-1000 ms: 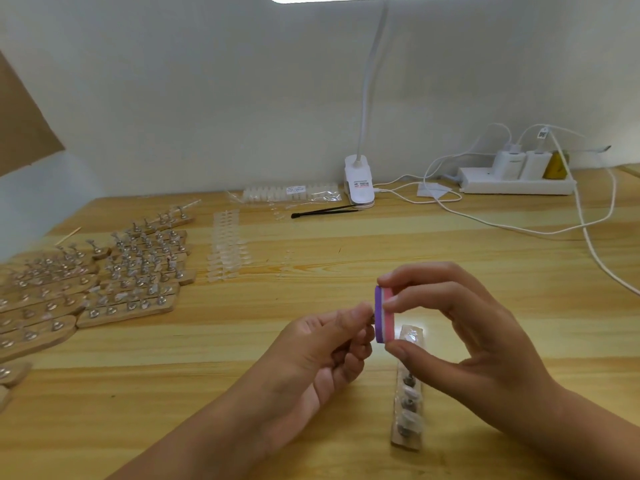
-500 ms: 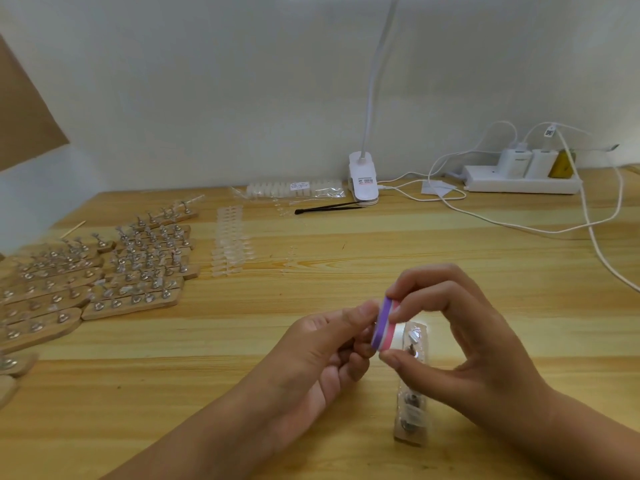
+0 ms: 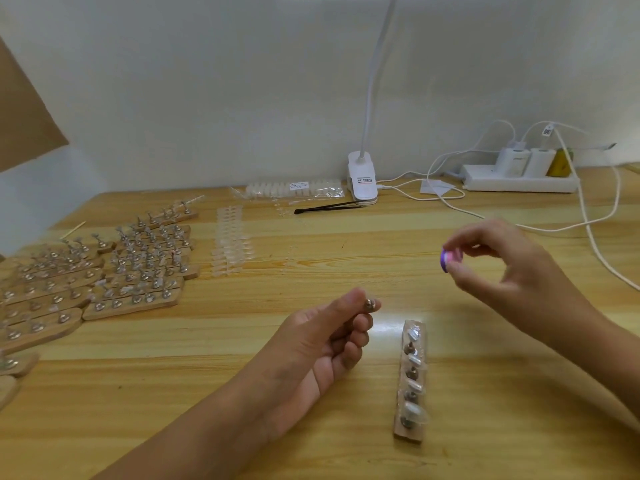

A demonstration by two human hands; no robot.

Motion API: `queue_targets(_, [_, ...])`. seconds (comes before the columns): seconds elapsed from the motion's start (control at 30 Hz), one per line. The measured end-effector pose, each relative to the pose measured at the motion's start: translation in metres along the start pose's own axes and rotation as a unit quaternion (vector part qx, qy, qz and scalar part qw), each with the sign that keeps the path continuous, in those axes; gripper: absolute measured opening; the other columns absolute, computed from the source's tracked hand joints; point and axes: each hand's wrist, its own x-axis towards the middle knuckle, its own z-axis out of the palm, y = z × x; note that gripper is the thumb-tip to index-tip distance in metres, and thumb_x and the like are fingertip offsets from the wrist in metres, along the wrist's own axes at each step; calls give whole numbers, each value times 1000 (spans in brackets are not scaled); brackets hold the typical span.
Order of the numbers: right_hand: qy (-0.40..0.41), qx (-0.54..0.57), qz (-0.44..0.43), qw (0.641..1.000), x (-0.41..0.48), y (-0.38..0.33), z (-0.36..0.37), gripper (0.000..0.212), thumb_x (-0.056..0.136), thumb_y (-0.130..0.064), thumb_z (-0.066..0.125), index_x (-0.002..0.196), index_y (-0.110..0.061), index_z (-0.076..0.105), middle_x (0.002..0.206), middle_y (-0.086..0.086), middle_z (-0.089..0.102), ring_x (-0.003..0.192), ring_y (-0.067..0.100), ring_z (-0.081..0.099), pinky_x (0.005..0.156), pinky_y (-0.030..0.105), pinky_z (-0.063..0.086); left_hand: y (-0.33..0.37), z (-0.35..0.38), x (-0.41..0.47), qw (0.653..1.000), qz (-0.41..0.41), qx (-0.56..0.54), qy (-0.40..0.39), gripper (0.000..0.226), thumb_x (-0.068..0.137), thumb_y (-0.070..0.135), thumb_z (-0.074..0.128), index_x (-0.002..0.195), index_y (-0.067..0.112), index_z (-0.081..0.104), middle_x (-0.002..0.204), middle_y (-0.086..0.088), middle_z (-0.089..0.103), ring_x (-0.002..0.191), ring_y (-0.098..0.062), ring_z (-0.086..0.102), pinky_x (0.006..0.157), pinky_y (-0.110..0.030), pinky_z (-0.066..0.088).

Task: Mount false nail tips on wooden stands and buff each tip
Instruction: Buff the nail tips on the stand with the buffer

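Left hand (image 3: 322, 344): fingers curled, thumb and forefinger pinching a small metal peg (image 3: 371, 304) above the table (image 3: 311, 237). Whether it carries a tip cannot be told.

Right hand (image 3: 502, 268): thumb and fingers pinching a pink-and-purple buffer (image 3: 448, 259), well apart from the peg.

Stand (image 3: 410, 382): flat on the table near the left hand, four tipped pegs seated.

Other stands (image 3: 138, 268): grouped far left, loose tips (image 3: 228, 244) beside them.

The wooden tabletop (image 3: 346, 258) carries a white clip lamp (image 3: 362, 178) at the back, a bag of nail tips (image 3: 294, 188) just left of it, black tweezers (image 3: 327, 206) before it, a power strip (image 3: 519, 183) to its right, loose tips (image 3: 228, 244) and crowded wooden stands (image 3: 104, 271) forward-left, and a single stand (image 3: 410, 379) well in front.
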Motion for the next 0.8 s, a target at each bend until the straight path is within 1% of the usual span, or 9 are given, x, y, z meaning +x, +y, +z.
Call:
queue_targets(0.1, [-135,-156,83,975,0,28,-3,17,89,-19,66,91,-34,60,100,-10,56,102,16,55,85,25,40,-1,0,0,1000,-5,4,-3,28,69,39,78,80,13,79,73,1,59,62,-5,52,55,-12,50])
queue_targets(0.17, [-139,-185,86,969,-3,28,0,15,89,-21,67,100,-31,65,110,-13,53,114,16,49,89,20,32,-1,-1,1,1000,-8,6,-17,34,69,45,83,80,13,78,72,1,59,62,-5,52,55,-12,50])
queue_targets(0.2, [-118,-168,69,976,-5,21,1,18,87,-27,68,103,-32,66,115,-15,51,118,13,46,91,16,30,-2,-2,1,1000,-9,7,-27,38,66,47,84,81,13,78,73,1,59,63,-5,52,56,-12,50])
queue_targets(0.27, [-85,-64,28,994,-6,-2,4,21,83,-46,67,103,-41,67,117,-25,53,120,1,45,89,7,35,-3,-4,1,999,-9,14,-48,43,60,49,88,82,13,77,73,2,58,64,-5,52,57,-12,49])
queue_targets(0.33, [-96,17,-29,995,-11,-27,12,22,83,-52,67,102,-42,68,114,-24,59,119,5,51,91,6,36,-4,-4,1,998,-8,31,-60,46,57,50,89,83,14,77,73,2,58,65,-4,52,58,-12,49])
queue_targets(0.4, [-120,34,-72,990,-18,-43,23,21,82,-48,67,101,-39,68,112,-22,60,117,10,54,96,10,35,-6,-4,2,997,-7,51,-60,46,56,51,89,82,16,77,72,3,57,64,-3,52,58,-12,48])
queue_targets(0.5, [-124,56,-70,988,-23,-50,30,20,83,-42,66,100,-32,69,110,-21,60,115,13,54,95,18,39,-9,-3,3,996,-3,79,-48,47,51,53,91,78,17,77,70,4,57,62,-3,51,57,-11,47])
queue_targets(0.7, [-101,80,-65,989,-24,-53,33,14,84,-39,63,91,-28,68,110,-20,59,117,13,53,95,17,37,-10,-2,1,992,3,123,-32,38,60,47,85,79,16,75,67,5,55,60,-3,49,56,-12,45])
queue_targets(0.8, [-95,83,-56,990,-21,-51,32,9,84,-39,66,87,-30,66,106,-18,61,112,12,55,94,14,38,-12,2,1,989,10,144,-14,45,69,58,79,81,15,78,68,6,56,60,-2,49,56,-12,45])
